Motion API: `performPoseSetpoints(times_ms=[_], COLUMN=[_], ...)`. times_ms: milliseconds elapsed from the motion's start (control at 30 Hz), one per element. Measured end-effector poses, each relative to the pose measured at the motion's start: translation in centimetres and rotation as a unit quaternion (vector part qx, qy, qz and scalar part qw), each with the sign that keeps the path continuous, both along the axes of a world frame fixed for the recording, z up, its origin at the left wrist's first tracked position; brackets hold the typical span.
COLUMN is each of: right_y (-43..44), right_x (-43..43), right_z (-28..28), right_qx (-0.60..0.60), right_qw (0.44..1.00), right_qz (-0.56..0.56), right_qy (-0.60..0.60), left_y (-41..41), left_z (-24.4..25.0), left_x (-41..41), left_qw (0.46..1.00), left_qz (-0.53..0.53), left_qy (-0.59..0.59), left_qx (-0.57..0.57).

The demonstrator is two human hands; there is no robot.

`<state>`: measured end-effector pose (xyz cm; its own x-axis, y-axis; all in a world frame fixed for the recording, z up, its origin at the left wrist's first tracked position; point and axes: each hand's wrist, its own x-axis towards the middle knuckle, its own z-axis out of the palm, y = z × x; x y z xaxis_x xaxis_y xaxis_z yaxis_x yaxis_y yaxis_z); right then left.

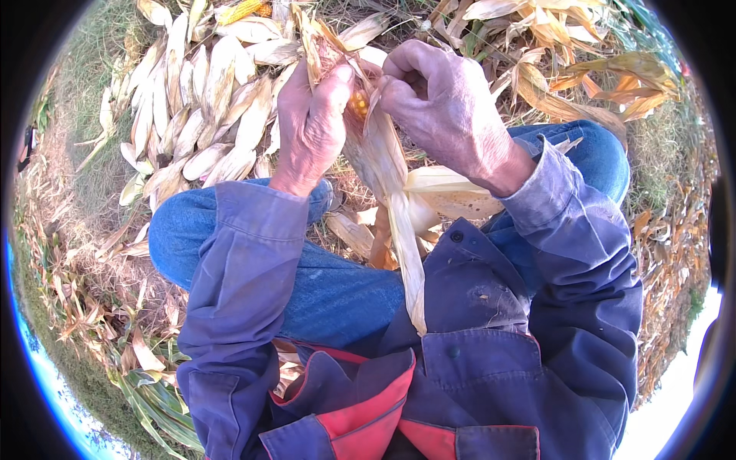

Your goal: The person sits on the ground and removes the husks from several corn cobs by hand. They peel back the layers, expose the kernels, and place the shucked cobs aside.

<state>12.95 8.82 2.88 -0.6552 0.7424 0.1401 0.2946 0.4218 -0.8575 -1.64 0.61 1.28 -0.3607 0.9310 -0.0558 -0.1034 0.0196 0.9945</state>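
Note:
My left hand [313,118] is wrapped around an ear of corn [359,103] in front of me. Yellow kernels show through a gap in its dry husk [376,149], and reddish-brown silk lies around the tip. The fingers of my right hand [445,100] are curled, thumb and forefinger pinched at the husk's edge beside the kernels. A long pale husk leaf [409,259] hangs down from the ear over my lap. Most of the ear is covered by husk and my left hand.
Several ears in husk [215,103] lie heaped at the upper left, with a bare yellow ear [240,10] at the top. Loose dry husks [540,86] are piled at the upper right. My bent legs in jeans [339,287] frame husks on the ground.

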Motion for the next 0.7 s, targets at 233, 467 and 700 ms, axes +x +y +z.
performPoseSetpoints(times_ms=[233, 467, 700], right_y=[-0.23, -0.11, 0.07], right_x=[0.26, 0.21, 0.34], right_z=[-0.01, -0.08, -0.11], right_qx=[-0.055, -0.034, 0.048], right_qw=[0.998, 0.999, 0.998], right_qz=[-0.008, 0.010, 0.011], right_qy=[0.032, 0.025, -0.027], left_y=[-0.20, -0.33, -0.58], left_z=[-0.18, -0.31, -0.87], left_x=[-0.37, -0.07, 0.05], left_qw=[0.999, 0.999, 0.997], left_qz=[-0.021, -0.031, -0.058], left_qy=[0.029, 0.018, 0.044], left_qx=[-0.016, -0.023, -0.019])
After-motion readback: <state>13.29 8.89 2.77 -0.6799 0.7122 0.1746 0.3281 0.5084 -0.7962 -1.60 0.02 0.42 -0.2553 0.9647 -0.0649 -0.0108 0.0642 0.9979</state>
